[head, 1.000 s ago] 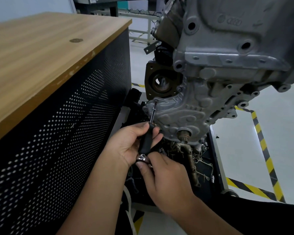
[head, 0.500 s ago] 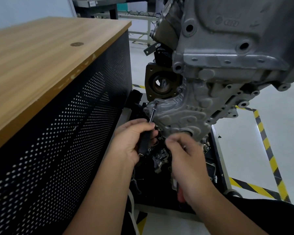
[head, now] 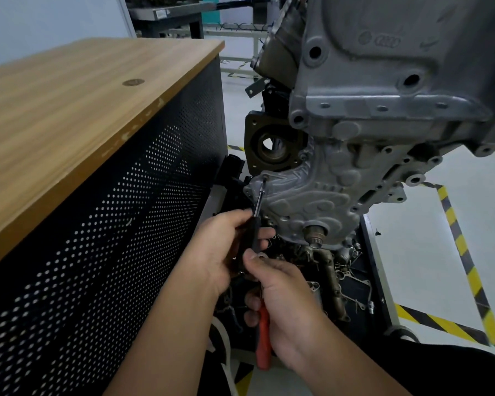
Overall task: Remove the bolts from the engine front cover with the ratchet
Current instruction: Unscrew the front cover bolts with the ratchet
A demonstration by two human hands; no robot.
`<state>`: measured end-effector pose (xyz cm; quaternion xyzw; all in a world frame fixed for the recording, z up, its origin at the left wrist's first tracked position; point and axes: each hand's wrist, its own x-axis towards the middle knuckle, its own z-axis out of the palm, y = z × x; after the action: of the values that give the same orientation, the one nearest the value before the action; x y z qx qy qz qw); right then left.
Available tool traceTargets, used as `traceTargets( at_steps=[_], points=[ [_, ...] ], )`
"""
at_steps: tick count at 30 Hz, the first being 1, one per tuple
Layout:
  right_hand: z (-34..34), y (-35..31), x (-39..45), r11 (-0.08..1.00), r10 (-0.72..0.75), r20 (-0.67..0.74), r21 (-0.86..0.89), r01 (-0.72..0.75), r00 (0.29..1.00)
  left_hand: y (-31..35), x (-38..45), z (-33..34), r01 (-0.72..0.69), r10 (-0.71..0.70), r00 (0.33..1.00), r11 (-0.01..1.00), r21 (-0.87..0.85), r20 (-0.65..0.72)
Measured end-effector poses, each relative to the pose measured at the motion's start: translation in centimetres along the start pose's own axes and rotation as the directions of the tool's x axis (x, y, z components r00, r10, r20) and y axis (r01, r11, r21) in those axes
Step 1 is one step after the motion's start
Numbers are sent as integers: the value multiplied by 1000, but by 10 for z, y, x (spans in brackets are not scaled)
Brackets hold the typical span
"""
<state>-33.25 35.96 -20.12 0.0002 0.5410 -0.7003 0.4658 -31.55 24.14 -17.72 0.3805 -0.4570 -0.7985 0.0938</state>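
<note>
I see the bolt at the front cover's upper-left corner, mid-frame, above both hands. The ratchet runs lengthwise from that bolt down and slightly left. My left hand, the nearer one, wraps the black grip. My right hand pinches the tool's lower end with thumb and forefinger while its other fingers curl round a red-handled tool.

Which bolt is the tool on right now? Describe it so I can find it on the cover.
Start at the grey ribbed engine front cover, below the dark square flange with the round bore. At the cover's upper left corner sits the bolt. It alone has the slim chrome shaft on it, rising from the black handle the left hand grips.
</note>
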Motion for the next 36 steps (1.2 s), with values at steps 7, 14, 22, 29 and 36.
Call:
traceTargets(
  at_steps=[7, 14, 22, 29, 36],
  points=[
    [0, 0, -3, 998, 56, -67, 42, -53, 996, -2, -2, 2, -136, 135, 987, 991, -11, -86],
    [2, -1, -3, 999, 3, -64, 35, -1, 998, -4, 0, 2, -134, 135, 986, 991, 13, -94],
    [0, -2, -3, 1000, 18, -3, -4, -18, 1000, -4, 0, 0, -168, 165, 980, 986, -19, -111],
    [-1, -1, -3, 999, 34, -9, 13, -34, 999, -7, 2, 1, -106, 106, 993, 994, 6, -52],
    [-3, -5, -3, 998, 50, -16, -40, -51, 999, -8, 2, 4, -160, 155, 985, 985, -60, -80]
  ],
)
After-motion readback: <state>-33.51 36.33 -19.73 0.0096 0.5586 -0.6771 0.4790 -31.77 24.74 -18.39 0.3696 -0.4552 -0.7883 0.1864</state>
